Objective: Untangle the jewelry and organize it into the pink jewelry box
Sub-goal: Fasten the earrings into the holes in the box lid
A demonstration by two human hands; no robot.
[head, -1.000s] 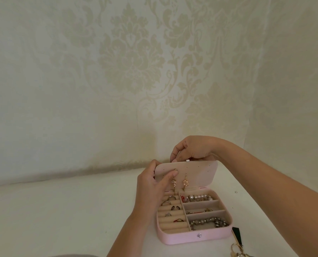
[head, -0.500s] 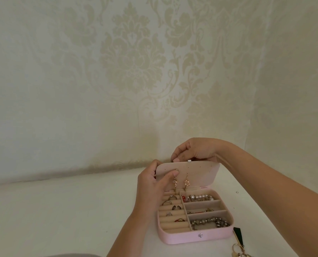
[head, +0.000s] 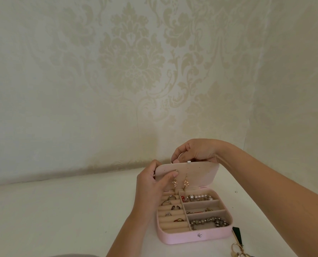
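Note:
The pink jewelry box (head: 195, 237) stands open on the white table, its lid (head: 200, 173) upright. Two gold drop earrings (head: 180, 182) hang from the lid's inner face. Several rings (head: 170, 203) sit in the left roll slots; a pearl bracelet (head: 200, 197), a thin chain (head: 200, 211) and a dark bead bracelet (head: 210, 221) lie in the right compartments. My left hand (head: 152, 184) holds the lid's left edge, with its forefinger pressing a small earring stud (head: 176, 170) against the lid. My right hand (head: 195, 151) curls over the lid's top edge from behind.
A gold earring with a dark green tag (head: 238, 243) lies on the table (head: 61, 210) right of the box. A tiny bead (head: 236, 191) sits further back right. A patterned cream wall rises close behind the table.
Both hands and the lid have barely moved; the view has shifted slightly, and my left forefinger stays on the lid by the stud.

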